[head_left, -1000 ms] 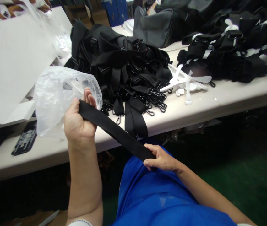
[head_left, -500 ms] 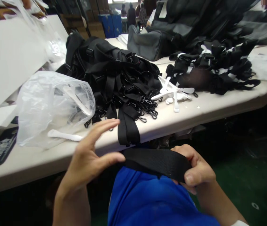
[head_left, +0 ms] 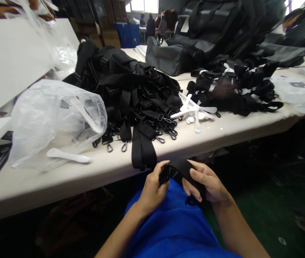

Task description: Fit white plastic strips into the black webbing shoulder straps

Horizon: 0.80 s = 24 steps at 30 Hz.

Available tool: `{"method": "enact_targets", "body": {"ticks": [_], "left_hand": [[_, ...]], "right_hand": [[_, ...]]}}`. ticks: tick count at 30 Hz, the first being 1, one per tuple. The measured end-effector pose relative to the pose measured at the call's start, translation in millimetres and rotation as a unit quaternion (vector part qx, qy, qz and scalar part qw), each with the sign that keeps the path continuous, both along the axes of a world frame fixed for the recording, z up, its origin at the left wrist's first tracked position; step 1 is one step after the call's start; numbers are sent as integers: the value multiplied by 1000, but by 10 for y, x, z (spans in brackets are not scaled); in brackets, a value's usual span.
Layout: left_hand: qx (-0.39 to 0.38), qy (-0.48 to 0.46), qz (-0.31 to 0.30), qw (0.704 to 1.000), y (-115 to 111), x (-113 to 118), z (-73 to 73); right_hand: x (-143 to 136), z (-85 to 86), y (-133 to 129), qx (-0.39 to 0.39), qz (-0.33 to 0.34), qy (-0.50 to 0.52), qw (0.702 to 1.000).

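A black webbing strap (head_left: 181,165) is bent into a loop between my two hands, just in front of the table edge and above my blue clothing. My left hand (head_left: 154,186) is closed on its left end, where dark hardware partly shows. My right hand (head_left: 207,181) grips the strap on the other side, with fingers beneath it and thumb on top. A small dark piece hangs below the right fingers; I cannot make out what it is. On the table before me lies a heap of black straps (head_left: 125,82) with metal snap hooks, one strap (head_left: 144,147) hanging over the edge.
Several white plastic ties (head_left: 192,109) lie right of the heap, beside bundled black straps (head_left: 233,89). A clear plastic bag (head_left: 50,118) and a single white tie (head_left: 69,156) are at left. Black bags (head_left: 209,32) are piled behind. People (head_left: 151,27) are far back.
My left hand, open before, has moved right and closed on the strap. The strap, stretched out earlier, is now folded into a loop. My right hand has shifted slightly left.
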<state>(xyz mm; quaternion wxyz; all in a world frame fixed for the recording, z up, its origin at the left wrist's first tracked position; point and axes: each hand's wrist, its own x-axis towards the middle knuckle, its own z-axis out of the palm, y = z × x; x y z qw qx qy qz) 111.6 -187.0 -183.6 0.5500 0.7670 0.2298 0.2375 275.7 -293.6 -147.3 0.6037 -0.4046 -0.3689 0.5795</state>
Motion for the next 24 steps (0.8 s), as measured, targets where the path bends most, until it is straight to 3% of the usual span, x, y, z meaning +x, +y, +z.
{"method": "enact_targets", "body": {"ticks": [2,4,6,8,9,11,15,18,21,24], "left_hand": [[-9,26,-4,1000,77,-72,19],[-48,50,-70,995,172,-171,89],[-103,66,-185,975,249,-263,167],[-166,70,-297,938,283,-313,217],[-194,69,-332,920,282,-316,224],[-229,71,-344,908,245,-276,208],[-166,74,-225,957,125,-99,100],[-54,47,-64,995,65,-3,29],[59,-4,110,992,36,14,37],[108,-74,212,968,13,14,151]], "right_hand": [[113,47,-22,-15,34,-68,997],[248,156,-36,-15,105,-186,977],[364,308,-35,7,164,-327,931],[431,465,-17,39,173,-455,872],[444,533,-6,52,161,-508,844],[438,635,13,75,118,-601,787],[393,691,-3,124,8,-732,670],[363,613,-69,144,-88,-751,638],[251,406,-132,148,-201,-701,668],[-6,101,-121,94,-245,-589,764]]}}
